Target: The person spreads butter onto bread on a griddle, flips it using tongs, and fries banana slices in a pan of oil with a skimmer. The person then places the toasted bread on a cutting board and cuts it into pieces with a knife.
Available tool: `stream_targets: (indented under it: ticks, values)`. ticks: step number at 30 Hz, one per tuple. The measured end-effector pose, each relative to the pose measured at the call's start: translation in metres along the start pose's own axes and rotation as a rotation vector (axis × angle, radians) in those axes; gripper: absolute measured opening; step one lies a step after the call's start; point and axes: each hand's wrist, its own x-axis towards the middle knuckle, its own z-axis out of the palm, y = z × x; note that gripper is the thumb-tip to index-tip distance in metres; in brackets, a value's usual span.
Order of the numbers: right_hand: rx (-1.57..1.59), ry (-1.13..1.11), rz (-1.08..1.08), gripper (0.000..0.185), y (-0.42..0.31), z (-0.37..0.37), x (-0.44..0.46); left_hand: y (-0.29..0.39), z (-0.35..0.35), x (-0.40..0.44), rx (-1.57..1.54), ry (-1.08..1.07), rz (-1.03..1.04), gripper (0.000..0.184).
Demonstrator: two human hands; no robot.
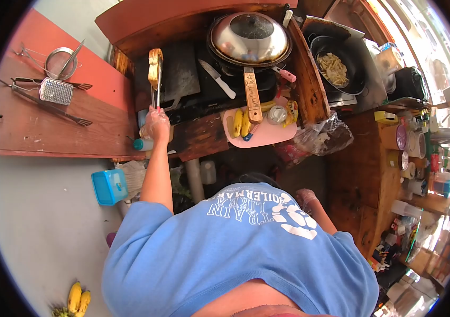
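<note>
My left hand (157, 127), in a thin clear plastic glove, is closed around metal tongs (156, 98) stretched out ahead of me. At their far end is what looks like a slice of bread with a brown crust (155, 67), held up near a dark flat griddle plate (181, 74). My right hand (305, 197), also seemingly in clear plastic, hangs low beside my body, its fingers too small and shaded to read. Ahead, a knife with a white handle (218, 80) lies on the dark stove top.
A lidded wok (248, 45) has its wooden handle pointing at me. Bananas (240, 122) and a clear jar (276, 114) rest on a pink board (264, 138). At right, a dark pan (359, 68) contains pale pieces. A grater (56, 92) and strainer hang at left.
</note>
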Motion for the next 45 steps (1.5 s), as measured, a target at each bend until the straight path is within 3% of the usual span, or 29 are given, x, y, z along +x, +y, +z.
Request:
stream_targets:
  ticks: [2, 3, 6, 9, 12, 14, 15, 16, 18, 21, 23, 24, 25, 26, 28, 29, 31, 34, 36, 37, 38, 45]
  values:
    - [0.708, 0.075, 0.264, 0.019, 0.016, 0.008, 0.010, -0.001, 0.006, 0.010, 0.014, -0.002, -0.005, 0.033]
    - [0.706, 0.080, 0.261, 0.019, 0.019, 0.005, 0.009, -0.002, 0.009, 0.014, 0.033, -0.008, -0.007, 0.032]
    - [0.592, 0.076, 0.291, 0.018, 0.025, -0.005, 0.002, -0.006, 0.015, 0.018, 0.060, 0.018, 0.018, 0.032]
    - [0.138, 0.108, -0.089, 0.018, 0.034, -0.016, -0.008, -0.011, 0.020, 0.017, 0.011, 0.042, 0.002, 0.029]
    - [-0.011, 0.080, -0.213, 0.018, 0.076, -0.016, 0.026, -0.008, 0.016, 0.011, -0.118, 0.056, -0.060, 0.025]
    - [-0.703, 0.075, -0.556, 0.019, 0.105, -0.023, 0.054, 0.004, 0.001, 0.001, 0.123, 0.062, -0.043, 0.023]
    - [-0.715, 0.072, -0.563, 0.019, 0.103, -0.029, 0.052, 0.004, -0.001, -0.005, 0.125, 0.066, -0.056, 0.023]
    - [-0.400, 0.024, -0.387, 0.016, 0.101, -0.035, 0.049, 0.003, -0.004, -0.013, 0.089, 0.039, -0.059, 0.026]
    - [-0.099, -0.028, -0.214, 0.013, 0.095, -0.048, 0.049, 0.004, -0.012, -0.034, -0.006, 0.030, -0.077, 0.026]
    - [-0.095, -0.029, -0.249, 0.007, 0.089, -0.065, 0.053, -0.006, -0.034, -0.067, -0.050, -0.049, 0.054, 0.025]
    - [-0.870, 0.006, -0.426, 0.009, 0.062, -0.085, 0.039, -0.050, -0.014, -0.087, -0.078, -0.109, 0.107, 0.025]
    - [-0.737, 0.023, -0.447, 0.007, 0.062, -0.090, 0.039, -0.078, -0.002, -0.101, -0.592, -0.277, 0.001, 0.025]
    - [-0.449, -0.042, -0.305, 0.006, 0.080, -0.086, 0.067, -0.091, 0.001, -0.116, -1.108, -0.432, -0.117, 0.025]
    - [-0.160, -0.065, -0.162, 0.005, 0.101, -0.083, 0.097, -0.057, -0.063, -0.129, -1.003, -0.635, -0.319, 0.026]
    - [-0.068, -0.077, -0.121, 0.004, 0.104, -0.086, 0.116, -0.058, -0.095, -0.149, -0.969, -0.769, -0.366, 0.025]
    - [-0.127, -0.051, -0.214, 0.002, 0.106, -0.085, 0.123, -0.059, -0.105, -0.155, -0.937, -0.897, -0.391, 0.025]
    - [-0.184, -0.036, -0.299, 0.001, 0.100, -0.084, 0.127, -0.061, -0.111, -0.160, -0.961, -0.954, -0.429, 0.023]
    - [0.110, -0.086, -0.021, 0.009, 0.057, -0.084, 0.093, -0.083, -0.088, -0.149, -0.848, -1.222, -0.414, 0.021]
    - [0.336, -0.114, 0.210, 0.015, 0.033, -0.083, 0.075, -0.098, -0.068, -0.149, -0.859, -1.239, -0.450, 0.021]
    - [0.326, -0.122, 0.212, 0.019, 0.027, -0.082, 0.071, -0.105, -0.063, -0.151, -0.876, -1.252, -0.470, 0.022]
    - [0.201, -0.133, 0.063, 0.025, 0.026, -0.083, 0.069, -0.113, -0.060, -0.156, -0.925, -1.275, -0.549, 0.022]
    - [0.231, -0.119, 0.073, 0.026, 0.015, -0.075, 0.075, -0.135, -0.087, -0.207, -1.114, -1.169, -0.592, 0.035]
